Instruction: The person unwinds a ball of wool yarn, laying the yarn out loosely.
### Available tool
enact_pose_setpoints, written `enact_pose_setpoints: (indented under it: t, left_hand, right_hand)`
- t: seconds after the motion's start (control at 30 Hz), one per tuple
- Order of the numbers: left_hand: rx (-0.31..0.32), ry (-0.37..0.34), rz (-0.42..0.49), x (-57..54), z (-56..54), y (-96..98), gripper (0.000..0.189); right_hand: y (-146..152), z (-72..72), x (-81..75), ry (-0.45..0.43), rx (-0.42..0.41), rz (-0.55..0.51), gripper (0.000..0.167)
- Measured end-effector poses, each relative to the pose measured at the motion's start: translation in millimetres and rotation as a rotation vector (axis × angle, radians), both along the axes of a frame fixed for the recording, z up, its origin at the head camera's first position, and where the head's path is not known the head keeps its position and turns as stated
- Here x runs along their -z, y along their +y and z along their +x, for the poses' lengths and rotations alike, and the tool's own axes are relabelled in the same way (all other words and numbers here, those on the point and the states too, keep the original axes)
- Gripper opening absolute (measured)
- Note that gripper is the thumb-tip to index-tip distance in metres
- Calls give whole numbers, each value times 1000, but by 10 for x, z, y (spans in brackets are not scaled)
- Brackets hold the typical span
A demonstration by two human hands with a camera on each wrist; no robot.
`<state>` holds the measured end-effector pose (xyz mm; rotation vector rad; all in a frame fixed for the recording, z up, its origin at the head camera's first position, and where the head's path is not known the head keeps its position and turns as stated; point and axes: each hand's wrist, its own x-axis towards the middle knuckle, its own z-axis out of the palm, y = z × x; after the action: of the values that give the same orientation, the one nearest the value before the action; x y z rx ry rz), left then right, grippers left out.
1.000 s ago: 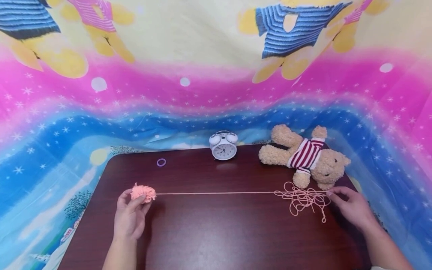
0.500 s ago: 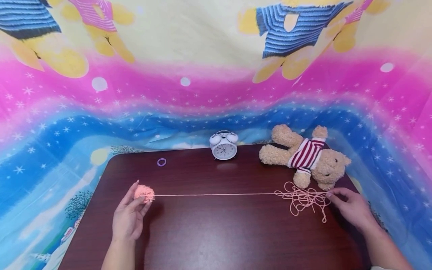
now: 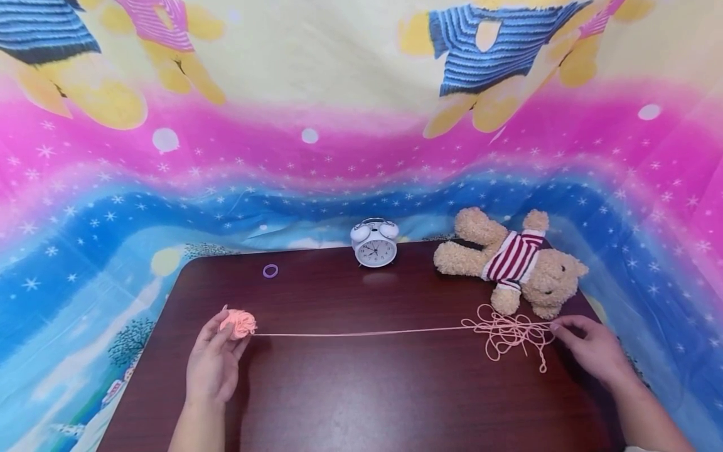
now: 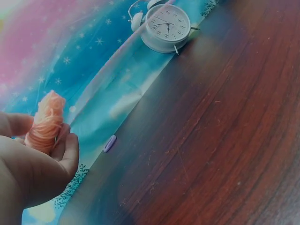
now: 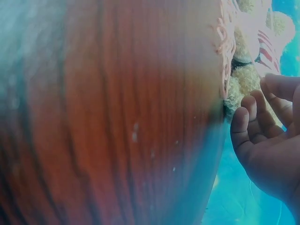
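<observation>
My left hand point(image 3: 213, 364) holds a small ball of peach yarn point(image 3: 241, 323) between thumb and fingers, above the left part of the table. The same ball of yarn point(image 4: 46, 124) shows in the left wrist view, gripped by the left hand point(image 4: 37, 164). A single yarn strand point(image 3: 361, 333) runs across to the right side. There my right hand point(image 3: 593, 351) pinches the strand between thumb and forefinger; in the right wrist view the other fingers of the right hand point(image 5: 272, 136) curl loosely. Below the strand lies a loose tangle of yarn point(image 3: 508, 336) on the table.
A teddy bear point(image 3: 514, 257) in a striped shirt lies on its side at the back right, close to the tangle. A white alarm clock point(image 3: 375, 248) stands at the back of the dark table point(image 3: 361, 402). A purple ring point(image 3: 270, 271) lies back left. Printed cloth point(image 3: 282, 188) hangs behind.
The ball of yarn has turned in my left hand, which has shifted slightly left. The strand's left end hangs lower and slopes now. My right hand has barely moved.
</observation>
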<state>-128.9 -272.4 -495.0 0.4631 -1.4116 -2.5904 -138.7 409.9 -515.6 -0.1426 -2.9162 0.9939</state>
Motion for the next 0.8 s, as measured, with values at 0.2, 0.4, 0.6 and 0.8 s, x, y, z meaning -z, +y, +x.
enact_pose_setpoints:
  t: [0.2,0.4,0.6,0.8]
  left_hand:
    - [-17,-30,-12,-22,-7,10,44]
    - [-26,-39,-52,-25,-11,33,36]
    - [-25,-1,-9,-5,7,46,25]
    - [-28,11,-9,-13,8,59,26]
  right_hand:
    - [-3,-6,-15,-17,-5,17,40]
    - [-29,-39,6,5,-29,40,34]
    - [-68,-65,21,10,-50,53,33]
    - [-93,-85,-16,18,-69,53,32]
